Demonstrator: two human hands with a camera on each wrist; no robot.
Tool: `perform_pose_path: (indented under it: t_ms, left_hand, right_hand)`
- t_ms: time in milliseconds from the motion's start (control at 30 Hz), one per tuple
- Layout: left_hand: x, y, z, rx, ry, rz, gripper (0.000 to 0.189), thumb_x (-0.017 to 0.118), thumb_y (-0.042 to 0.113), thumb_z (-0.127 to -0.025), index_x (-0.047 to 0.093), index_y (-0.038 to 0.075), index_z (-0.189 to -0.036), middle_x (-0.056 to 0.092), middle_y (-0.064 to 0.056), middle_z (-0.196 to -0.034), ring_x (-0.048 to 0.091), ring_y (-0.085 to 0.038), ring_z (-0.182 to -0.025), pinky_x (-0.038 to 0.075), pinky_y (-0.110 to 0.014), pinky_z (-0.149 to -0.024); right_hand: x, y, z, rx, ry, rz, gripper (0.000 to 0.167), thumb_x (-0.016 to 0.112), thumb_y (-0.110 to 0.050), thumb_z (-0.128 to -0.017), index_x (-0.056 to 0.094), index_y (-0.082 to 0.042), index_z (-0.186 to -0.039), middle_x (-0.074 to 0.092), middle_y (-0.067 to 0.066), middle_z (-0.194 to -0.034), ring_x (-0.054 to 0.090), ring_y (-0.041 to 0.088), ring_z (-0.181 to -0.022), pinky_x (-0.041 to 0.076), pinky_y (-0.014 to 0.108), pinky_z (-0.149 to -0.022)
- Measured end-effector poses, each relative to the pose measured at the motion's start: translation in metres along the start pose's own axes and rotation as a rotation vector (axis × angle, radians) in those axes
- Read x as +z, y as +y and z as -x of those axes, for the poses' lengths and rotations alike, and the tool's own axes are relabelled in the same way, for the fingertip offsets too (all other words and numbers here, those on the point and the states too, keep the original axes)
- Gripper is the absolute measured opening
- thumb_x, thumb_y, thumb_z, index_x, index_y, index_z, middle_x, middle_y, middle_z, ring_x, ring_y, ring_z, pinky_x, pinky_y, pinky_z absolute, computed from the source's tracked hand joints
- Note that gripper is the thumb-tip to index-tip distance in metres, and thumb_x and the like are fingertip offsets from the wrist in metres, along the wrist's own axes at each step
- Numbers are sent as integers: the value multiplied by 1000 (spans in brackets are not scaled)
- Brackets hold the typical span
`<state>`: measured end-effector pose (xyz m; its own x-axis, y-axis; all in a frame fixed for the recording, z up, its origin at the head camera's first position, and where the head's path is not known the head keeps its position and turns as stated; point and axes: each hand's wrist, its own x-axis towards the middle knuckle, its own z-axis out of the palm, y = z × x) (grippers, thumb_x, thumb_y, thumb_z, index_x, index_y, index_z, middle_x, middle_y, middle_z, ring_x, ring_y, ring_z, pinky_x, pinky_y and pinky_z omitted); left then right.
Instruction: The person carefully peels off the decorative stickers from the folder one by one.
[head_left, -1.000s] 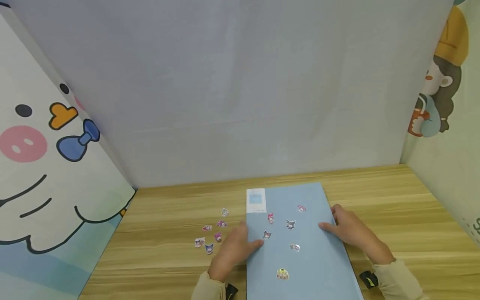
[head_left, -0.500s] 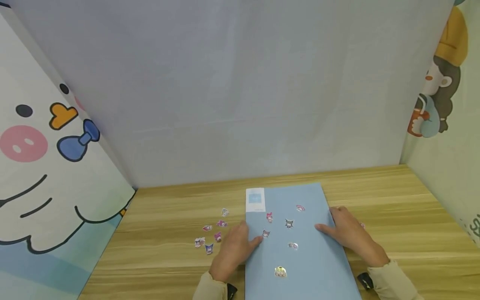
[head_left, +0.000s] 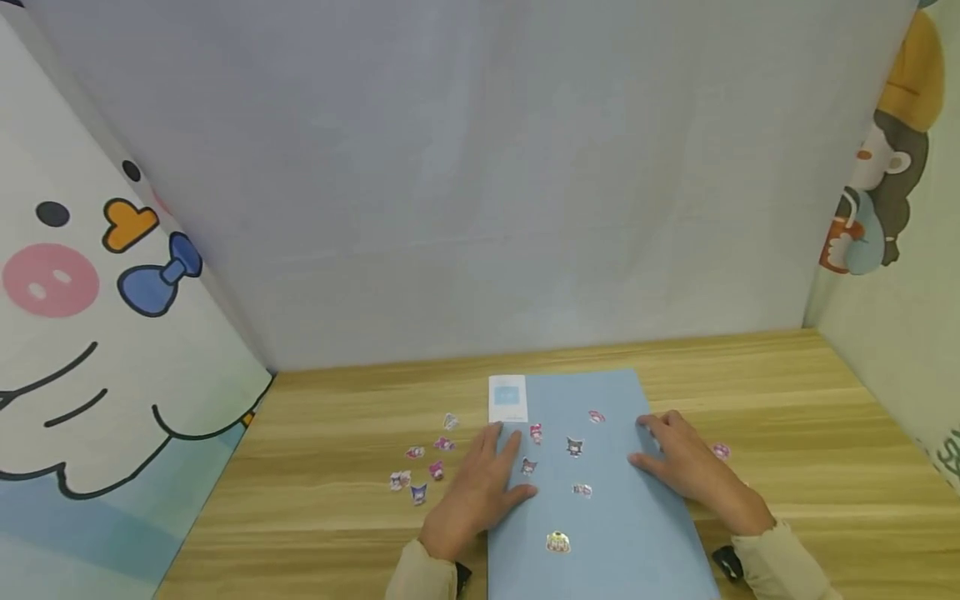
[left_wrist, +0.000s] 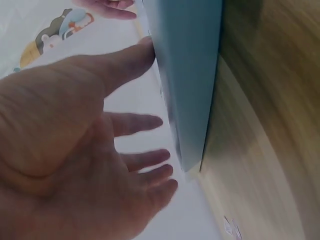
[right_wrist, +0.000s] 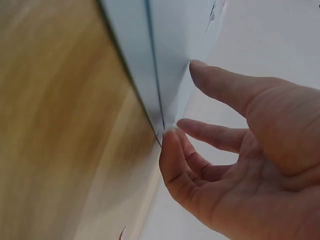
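A flat light-blue box point(head_left: 600, 533) lies on the wooden table, with a white label point(head_left: 508, 398) at its far left corner. Scattered over its top are several small cartoon stickers, among them a grey one point(head_left: 575, 447) and a yellow one point(head_left: 558, 542). My left hand point(head_left: 476, 487) spreads over the box's left edge, fingers extended and thumb on the top. At the right edge my right hand point(head_left: 693, 467) has its thumb and index finger at the top surface. In the right wrist view its other fingers bend loosely beside the box's side point(right_wrist: 156, 65), where a seam runs.
To the left of the box lie several loose cartoon stickers, including a blue one point(head_left: 418, 494). A pink sticker point(head_left: 721, 451) lies on the table point(head_left: 337, 550) beyond the right hand. A plain grey cloth point(head_left: 480, 208) hangs behind, with printed cartoon panels on both sides.
My left hand has moved up from the edge and spread its fingers over the top. The right index finger has come onto the top surface. The box has shifted slightly left.
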<state>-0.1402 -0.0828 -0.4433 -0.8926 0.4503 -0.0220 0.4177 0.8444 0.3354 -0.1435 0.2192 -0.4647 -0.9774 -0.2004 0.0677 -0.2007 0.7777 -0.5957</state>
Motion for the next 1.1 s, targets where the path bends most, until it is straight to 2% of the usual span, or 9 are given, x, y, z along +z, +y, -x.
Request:
perform_pose_path:
  t_ms: [133,267,367,533,733,900,1100]
  left_hand:
    - [1,-4,-2,53,-84,17,74,68,36,-99,39,-2,-155,25,-27,-163,24,-43,-152,28,-53,-120]
    - [4,-6,-3,64,-119,23,89,70,49,-95,34,-4,-156,23,-27,-164,21,-43,-153,30,-53,-119]
    - [8,-7,-4,69,-116,0,101,73,58,-89,32,-5,-157,24,-27,-164,21,-44,-152,31,-53,-118]
    - [13,-6,-8,74,-87,-71,105,73,64,-86,33,-2,-157,26,-26,-163,25,-43,-151,33,-50,-118]
    - [15,-5,-10,75,-91,-119,105,72,66,-86,34,-1,-157,28,-25,-162,26,-42,-150,33,-48,-118]
    - [15,-4,-11,65,-107,-113,105,71,66,-87,32,-1,-158,25,-26,-163,24,-43,-151,33,-49,-118]
    - [16,-5,-10,65,-117,-90,105,71,65,-87,31,-2,-158,24,-27,-163,22,-44,-151,34,-51,-117]
  right_hand:
    - [2,-3,3,-37,4,9,48,79,-12,-90,59,11,-127,57,17,-106,54,28,-93,50,45,-78]
    - [5,-8,4,-102,1,8,46,82,-12,-87,61,8,-123,59,12,-102,55,27,-92,50,45,-78]
    - [9,-11,2,-149,-2,21,47,83,-14,-86,63,6,-123,60,9,-101,56,25,-92,50,45,-80]
    - [12,-15,0,-196,-16,29,46,82,-16,-87,64,5,-124,61,9,-104,58,25,-95,52,45,-82]
    - [13,-18,-1,-287,-124,-73,36,78,-17,-92,65,0,-121,60,6,-107,59,21,-93,53,37,-80]
    - [17,-25,0,-391,-193,-114,28,74,-16,-95,67,-5,-119,60,4,-108,57,21,-96,50,36,-84]
    - [23,-31,1,-440,-233,-107,21,72,-9,-95,68,-10,-116,60,1,-110,58,20,-100,50,36,-87]
